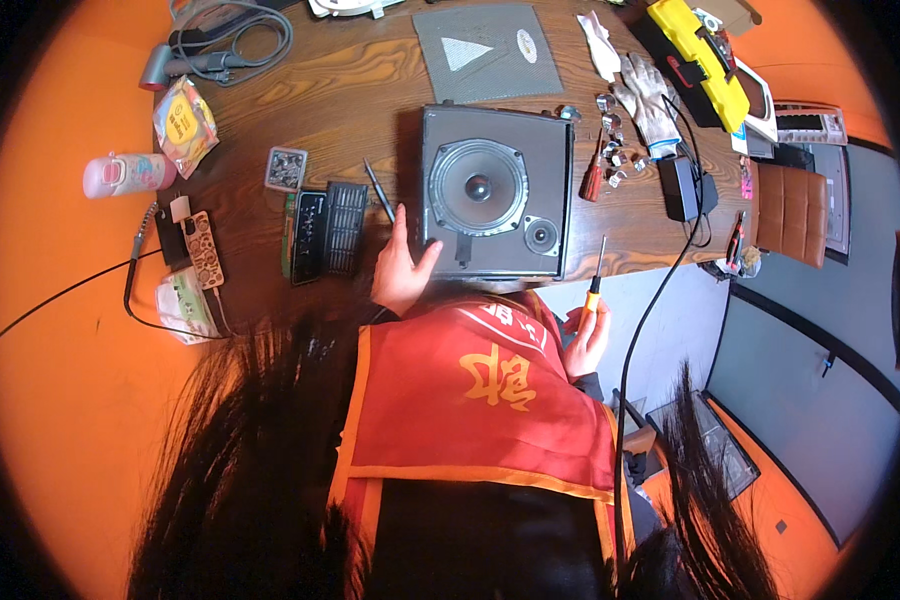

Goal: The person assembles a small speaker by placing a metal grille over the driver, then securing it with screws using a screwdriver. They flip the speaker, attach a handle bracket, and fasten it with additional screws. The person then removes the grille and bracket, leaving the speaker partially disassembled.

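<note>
A black speaker box (441,125) lies face up on the wooden table in front of me. Its large round woofer (500,208) and a small tweeter (541,236) show. At the box's lower left corner rests my left hand (402,274), thumb and index finger spread apart, the thumb by the box edge. A slim dark pen-like tool (379,188) lies just beyond the index fingertip; whether they touch I cannot tell. Off the table's near edge, my right hand (589,343) grips a screwdriver (594,288) by its yellow and black handle, shaft pointing up and away.
Left of the box are black slotted panels (345,228) and a small box of screws (286,168). A grey mesh grille (488,50) lies behind. To the right sit a red-handled screwdriver (592,182), metal pieces, gloves (648,105), a black adapter (682,188) and a yellow toolbox (705,60).
</note>
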A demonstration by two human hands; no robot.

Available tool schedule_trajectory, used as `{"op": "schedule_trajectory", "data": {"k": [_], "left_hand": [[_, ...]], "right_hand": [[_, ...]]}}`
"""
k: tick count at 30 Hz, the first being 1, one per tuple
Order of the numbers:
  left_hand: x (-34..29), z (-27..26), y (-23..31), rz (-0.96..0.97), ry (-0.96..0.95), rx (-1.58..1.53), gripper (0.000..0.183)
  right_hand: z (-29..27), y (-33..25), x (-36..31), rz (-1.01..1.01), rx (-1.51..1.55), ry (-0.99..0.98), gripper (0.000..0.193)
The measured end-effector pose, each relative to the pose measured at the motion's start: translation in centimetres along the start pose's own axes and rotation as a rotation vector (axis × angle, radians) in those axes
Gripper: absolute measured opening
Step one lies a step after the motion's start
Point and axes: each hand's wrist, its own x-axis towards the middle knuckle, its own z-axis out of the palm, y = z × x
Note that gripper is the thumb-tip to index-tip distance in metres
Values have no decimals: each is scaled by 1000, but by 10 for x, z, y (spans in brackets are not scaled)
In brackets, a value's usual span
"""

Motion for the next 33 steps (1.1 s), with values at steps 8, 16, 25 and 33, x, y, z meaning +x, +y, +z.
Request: {"op": "schedule_trajectory", "data": {"k": [8, 16, 25, 33], "left_hand": [[1, 25, 15, -59, 192, 14, 46], [-2, 22, 26, -155, 186, 211, 33], [7, 19, 65, -106, 351, 235, 33], [176, -10, 63, 198, 321, 268, 22]], "right_hand": [[-30, 24, 52, -30, -285, 45, 25], [-35, 48, 111, -220, -496, -169, 28], [-39, 55, 143, -79, -739, -303, 32], [-37, 34, 157, -234, -872, -304, 32]]}}
